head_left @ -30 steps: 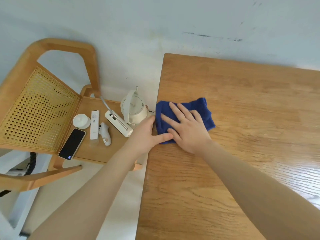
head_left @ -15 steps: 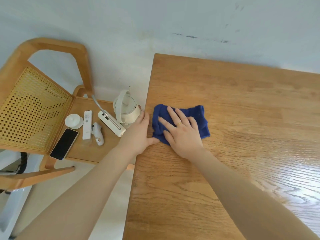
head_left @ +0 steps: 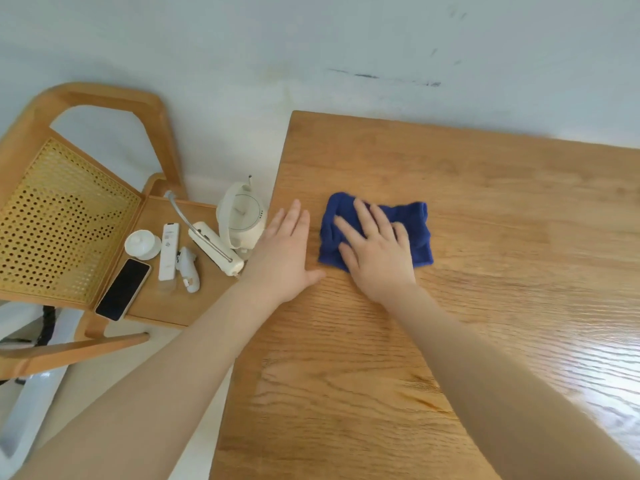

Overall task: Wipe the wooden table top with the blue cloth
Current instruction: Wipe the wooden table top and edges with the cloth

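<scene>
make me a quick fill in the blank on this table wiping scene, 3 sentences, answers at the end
1. The right hand presses flat on the ____ cloth.
2. The left hand rests on the table near its ____ edge, apart from the cloth.
3. The phone lies on the seat of the ____, beside the table.

Missing words: blue; left; chair

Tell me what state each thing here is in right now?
blue cloth: bunched, flat on the table, under the right hand.
right hand: fingers straight, pressing the cloth.
left hand: flat on the table's left edge, apart from the cloth.
wooden table: bare apart from cloth and hands.
phone: screen dark, lying on the chair seat.
kettle: upright on the chair seat.
</scene>
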{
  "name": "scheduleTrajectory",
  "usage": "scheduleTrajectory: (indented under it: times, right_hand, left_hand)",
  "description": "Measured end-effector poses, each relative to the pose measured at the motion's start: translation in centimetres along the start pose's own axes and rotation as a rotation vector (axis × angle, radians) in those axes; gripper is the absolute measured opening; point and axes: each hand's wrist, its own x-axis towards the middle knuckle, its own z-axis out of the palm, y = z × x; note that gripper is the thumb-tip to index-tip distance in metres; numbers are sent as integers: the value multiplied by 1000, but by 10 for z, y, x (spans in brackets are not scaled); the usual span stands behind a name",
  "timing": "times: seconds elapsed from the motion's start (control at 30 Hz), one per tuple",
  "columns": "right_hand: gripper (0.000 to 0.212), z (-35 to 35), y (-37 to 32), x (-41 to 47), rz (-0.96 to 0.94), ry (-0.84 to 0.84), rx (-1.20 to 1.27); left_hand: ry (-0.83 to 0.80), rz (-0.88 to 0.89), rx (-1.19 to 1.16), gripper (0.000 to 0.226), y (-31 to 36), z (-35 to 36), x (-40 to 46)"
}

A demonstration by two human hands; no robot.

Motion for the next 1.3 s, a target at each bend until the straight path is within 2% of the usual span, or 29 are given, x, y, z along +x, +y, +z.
scheduleTrajectory:
  times: [0.13,0.2,0.3,0.4,0.47,0.57,0.7,0.77,0.87,0.93,1.07,1.2,1.3]
  right_hand:
    - [50,-1,34,-11,-139,-14,37]
    - [52,-2,54,8,-57,12,51]
    - [50,-9,99,50,161,50,38]
    - [47,-18,141,80,264,18,23]
    - [48,-21,145,81,298,-2,25]
    - [49,-16,116,60,257,6,19]
    - [53,-9,88,25,-100,0,21]
    - [54,-10,94,35,-79,-1,55]
    - [49,-13,90,51,145,-2,61]
    - [47,-14,79,50,180,-16,46]
    - [50,-14,47,6,-1,-5,6]
    - [51,-2,-18,-23,-225,-40,-7]
    - [50,3,-53,-3,-205,-28,34]
  left_hand:
    - [-35,36,-49,104,34,8,22]
    - [-73,8,-16,113,46,14,32]
    - [-93,-57,120,122,55,23,44]
    - [-100,-45,195,121,56,25,48]
    - [-128,-50,188,118,57,25,46]
    - [-130,-67,158,118,60,24,45]
    - [-120,-82,131,119,62,22,46]
    - [-115,-83,125,120,61,23,46]
    - [-92,-74,109,121,59,25,46]
    - [-75,-61,84,123,57,26,43]
    - [-37,-69,-15,125,35,20,12]
    - [-64,-70,20,127,-4,8,-34]
    - [-92,-54,46,127,-29,8,-64]
